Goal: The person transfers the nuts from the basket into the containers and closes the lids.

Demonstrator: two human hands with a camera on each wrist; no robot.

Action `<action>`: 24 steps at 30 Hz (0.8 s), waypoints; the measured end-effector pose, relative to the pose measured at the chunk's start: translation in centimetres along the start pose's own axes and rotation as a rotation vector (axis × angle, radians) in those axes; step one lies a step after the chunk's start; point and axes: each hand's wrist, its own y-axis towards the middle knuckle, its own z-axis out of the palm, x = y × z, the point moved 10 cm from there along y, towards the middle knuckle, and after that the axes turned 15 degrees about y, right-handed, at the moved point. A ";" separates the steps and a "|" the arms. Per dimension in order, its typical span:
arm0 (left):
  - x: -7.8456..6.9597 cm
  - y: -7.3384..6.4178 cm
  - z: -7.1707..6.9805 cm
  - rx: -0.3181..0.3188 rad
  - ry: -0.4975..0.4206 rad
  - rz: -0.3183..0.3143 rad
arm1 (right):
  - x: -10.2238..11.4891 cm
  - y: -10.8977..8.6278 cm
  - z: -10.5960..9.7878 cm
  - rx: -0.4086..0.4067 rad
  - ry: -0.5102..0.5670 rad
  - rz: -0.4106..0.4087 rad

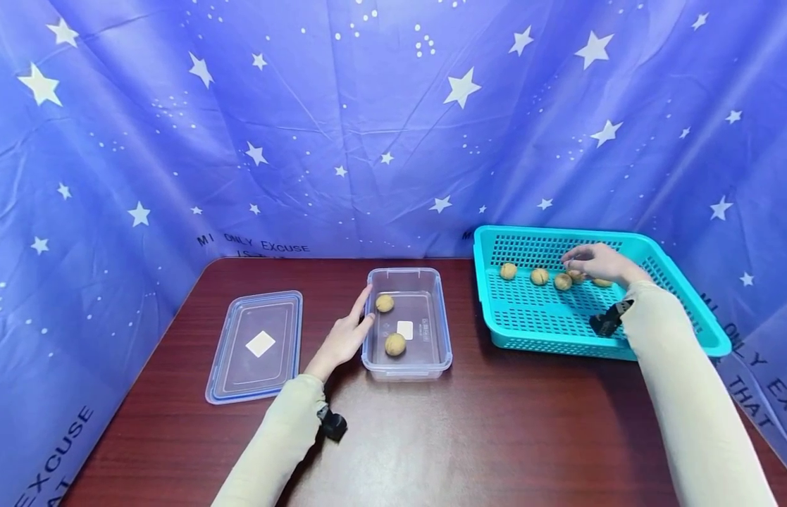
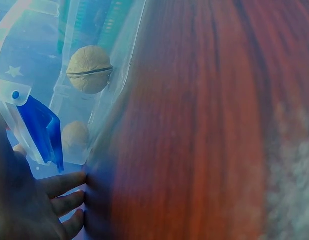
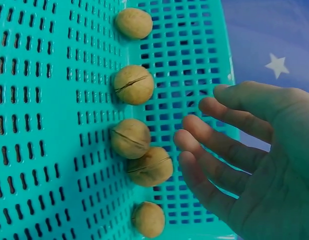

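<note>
Two walnuts lie inside a clear plastic container (image 1: pixel 407 369), one toward the back (image 1: pixel 384 303) and one near the front (image 1: pixel 395 344). My left hand (image 1: pixel 344 339) rests against the container's left side, fingers extended; the left wrist view shows its fingertips (image 2: pixel 72 200) by the container wall. On the right, my right hand (image 1: pixel 599 263) hovers over the teal plastic basket (image 1: pixel 558 343). In the right wrist view its fingers are loosely bent and hold nothing, just beside several walnuts (image 3: pixel 150 166) lined up along the basket's floor.
A clear lid with a blue seal (image 1: pixel 260 373) lies flat on the dark wood table (image 1: pixel 469 422), left of the container. Behind the table hangs a blue star-printed curtain (image 1: pixel 368 105), which also runs along both sides.
</note>
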 end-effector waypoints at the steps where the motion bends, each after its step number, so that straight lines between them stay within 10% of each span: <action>1: 0.0 0.0 0.1 -0.001 0.001 0.003 | -0.3 0.0 0.0 -0.001 0.010 0.008; 24: 0.1 0.1 0.1 -0.021 -0.010 0.011 | -4.8 0.6 2.5 0.211 0.165 0.151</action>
